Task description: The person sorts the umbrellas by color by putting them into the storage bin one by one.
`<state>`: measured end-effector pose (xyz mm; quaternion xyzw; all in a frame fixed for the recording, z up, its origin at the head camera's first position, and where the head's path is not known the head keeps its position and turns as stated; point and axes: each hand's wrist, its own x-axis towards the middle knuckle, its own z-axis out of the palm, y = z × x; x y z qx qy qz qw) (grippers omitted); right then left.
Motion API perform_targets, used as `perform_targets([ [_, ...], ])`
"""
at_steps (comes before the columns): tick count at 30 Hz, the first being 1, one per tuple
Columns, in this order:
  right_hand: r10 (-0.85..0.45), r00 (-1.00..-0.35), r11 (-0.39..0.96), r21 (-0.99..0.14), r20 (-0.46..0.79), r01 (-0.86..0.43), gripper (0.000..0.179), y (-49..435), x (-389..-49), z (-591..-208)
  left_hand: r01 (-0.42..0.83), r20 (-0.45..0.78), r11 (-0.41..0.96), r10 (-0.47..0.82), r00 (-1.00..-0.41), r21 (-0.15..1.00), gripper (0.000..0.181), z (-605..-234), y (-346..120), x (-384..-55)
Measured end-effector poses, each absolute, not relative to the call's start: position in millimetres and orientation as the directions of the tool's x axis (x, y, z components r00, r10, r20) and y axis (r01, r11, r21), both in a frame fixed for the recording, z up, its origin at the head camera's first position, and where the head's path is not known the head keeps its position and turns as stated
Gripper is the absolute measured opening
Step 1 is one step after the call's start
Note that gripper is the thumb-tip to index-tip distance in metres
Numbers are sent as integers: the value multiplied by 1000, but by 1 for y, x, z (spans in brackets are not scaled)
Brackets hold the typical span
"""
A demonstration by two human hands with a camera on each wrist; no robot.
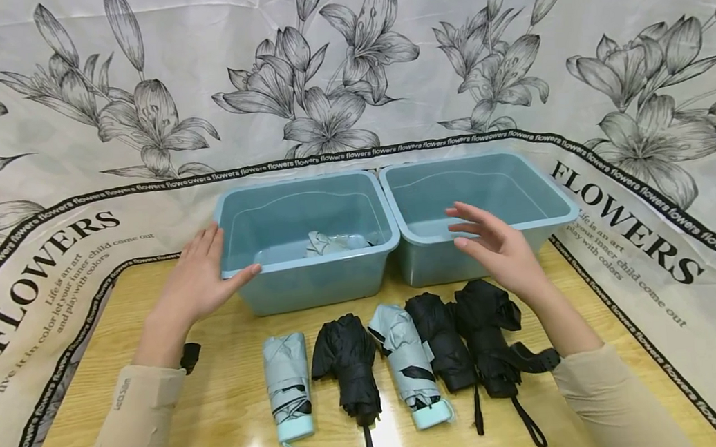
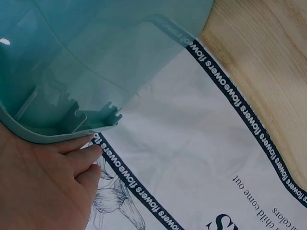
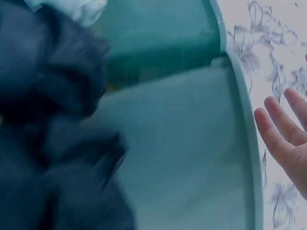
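My left hand (image 1: 202,279) rests with straight fingers against the left end of the left blue bin (image 1: 312,282). In the left wrist view, the fingers (image 2: 84,158) lie along the outside of its rim. A light-coloured folded item (image 1: 325,244) lies inside this bin. My right hand (image 1: 500,248) hovers over the front rim of the right blue bin (image 1: 442,266), fingers loosely spread and holding nothing. Below that hand, two black folded umbrellas (image 1: 441,342) (image 1: 487,332) lie on the table. The right wrist view shows the hand (image 3: 292,143) beside the rim, with blurred black umbrella fabric (image 3: 48,120) close to the camera.
Left of the two black umbrellas lie a pale-blue umbrella (image 1: 407,358), another black umbrella (image 1: 349,366) and another pale-blue one (image 1: 288,381), in a row on the wooden table (image 1: 221,413). A flower-printed cloth (image 1: 419,122) rises behind the bins and spreads along both sides.
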<state>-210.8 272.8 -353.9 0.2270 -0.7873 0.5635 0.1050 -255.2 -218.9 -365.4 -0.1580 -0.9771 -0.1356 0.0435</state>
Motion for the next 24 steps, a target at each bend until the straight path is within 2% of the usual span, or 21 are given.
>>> perform_targets([
  [5,-211,-891,289,-845,403,-451,58,300,-188,-376,317,119,916,296,-948,246,112,-365,-220,-254],
  [11,-168,-946,322,-891,278,-319,55,334,-166,-409,320,111,913,301,-947,253,112,-363,-219,-255],
  [16,-125,-975,431,-875,184,-220,57,355,-154,-435,313,100,916,298,-949,250,112,-362,-219,-255],
  [24,-164,-985,578,-814,-54,-51,82,366,-150,-449,317,101,918,301,-948,237,113,-362,-221,-256],
])
